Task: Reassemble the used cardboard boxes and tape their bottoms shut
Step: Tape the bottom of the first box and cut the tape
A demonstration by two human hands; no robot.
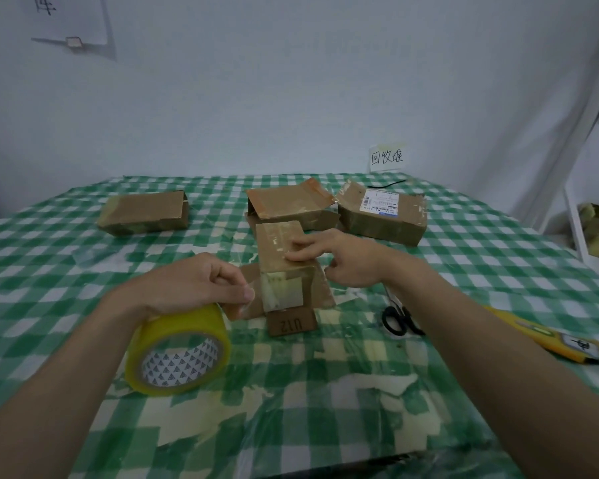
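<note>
A small brown cardboard box stands on the middle of the table, its lower flaps splayed out, one marked "U12". My right hand presses straight fingers onto its top face. My left hand pinches the clear end of the tape next to the box's left side. The yellow tape roll hangs under that hand, close to the tablecloth. Three more brown boxes lie behind: one at the back left, one open-ended in the middle, one with a shipping label at the back right.
Black-handled scissors lie right of the box, under my right forearm. A yellow utility knife lies at the right. A green checked cloth covers the table. A white rack stands at the right edge. A paper label hangs on the back wall.
</note>
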